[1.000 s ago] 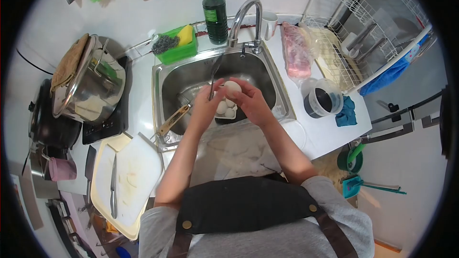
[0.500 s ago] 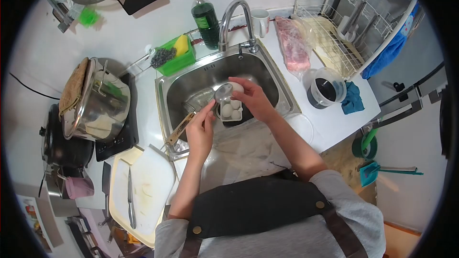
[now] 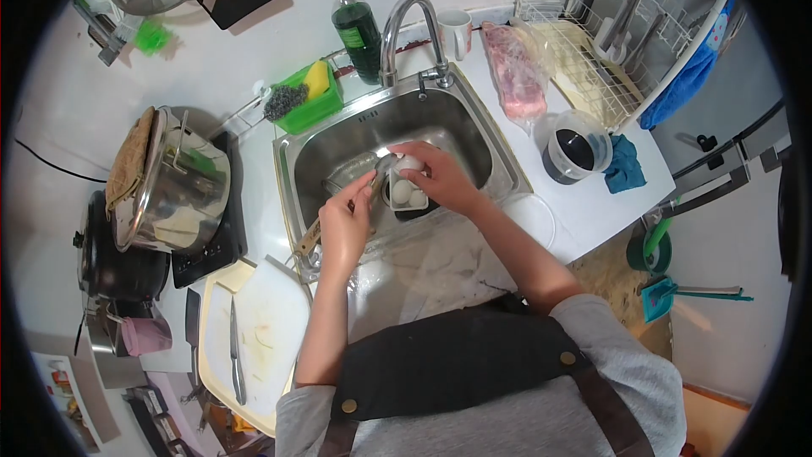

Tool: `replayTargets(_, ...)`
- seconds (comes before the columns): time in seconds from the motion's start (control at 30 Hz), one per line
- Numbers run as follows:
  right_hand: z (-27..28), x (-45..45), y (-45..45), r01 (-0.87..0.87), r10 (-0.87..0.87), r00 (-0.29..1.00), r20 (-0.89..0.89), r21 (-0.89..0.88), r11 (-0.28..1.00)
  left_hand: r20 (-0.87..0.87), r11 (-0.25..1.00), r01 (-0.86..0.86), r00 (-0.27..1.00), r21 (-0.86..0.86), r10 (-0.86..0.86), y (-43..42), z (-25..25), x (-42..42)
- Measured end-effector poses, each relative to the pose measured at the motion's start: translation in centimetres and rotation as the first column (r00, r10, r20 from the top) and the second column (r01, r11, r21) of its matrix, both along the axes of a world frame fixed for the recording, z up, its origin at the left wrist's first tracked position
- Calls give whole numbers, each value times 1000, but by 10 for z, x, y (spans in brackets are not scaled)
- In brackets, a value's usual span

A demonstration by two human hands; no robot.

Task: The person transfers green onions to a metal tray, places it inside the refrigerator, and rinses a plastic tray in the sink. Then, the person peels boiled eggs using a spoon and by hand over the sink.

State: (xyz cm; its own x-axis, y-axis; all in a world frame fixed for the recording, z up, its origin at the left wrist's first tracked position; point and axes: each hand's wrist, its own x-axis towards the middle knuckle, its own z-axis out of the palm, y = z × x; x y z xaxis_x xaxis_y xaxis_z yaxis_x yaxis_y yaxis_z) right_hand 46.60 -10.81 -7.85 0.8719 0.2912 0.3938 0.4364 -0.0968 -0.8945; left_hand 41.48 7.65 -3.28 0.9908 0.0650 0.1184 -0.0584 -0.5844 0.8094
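Observation:
My left hand (image 3: 345, 210) is closed on the handle of a metal spoon (image 3: 383, 166), whose bowl is beside the egg. In my right hand (image 3: 441, 176) is a white egg (image 3: 409, 165), held by the fingers over the sink. Just below it, a white container (image 3: 409, 206) holds several eggs (image 3: 402, 193) inside the steel sink (image 3: 461, 118). A strainer with a wooden handle (image 3: 309, 239) leans in the sink's left side, partly hidden by my left hand.
The faucet (image 3: 391, 51) arches behind the sink. A large pot (image 3: 182, 190) stands left; a knife (image 3: 236, 351) lies on a cutting board (image 3: 271, 330). At right are wrapped meat (image 3: 514, 72), a tub of dark liquid (image 3: 575, 151) and a dish rack (image 3: 622, 97).
The spoon came clear of the egg's near side, swung up against it, then tilted back left. My right hand lowered slightly with the egg. The camera view shifted.

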Motion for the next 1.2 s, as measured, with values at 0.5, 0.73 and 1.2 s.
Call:
replayTargets(0.5,-22,3,-10,23,-23,1000,-3,-87,996,-113,995,53,993,90,-42,-5,5,15)
replayTargets(0.73,-28,2,-18,-62,49,991,-123,-107,992,-150,988,94,986,123,-75,-4,2,18)
replayTargets(1.2,-27,-2,0,-89,183,948,-261,333,939,-468,806,-96,851,-584,-238,-9,-33,28)
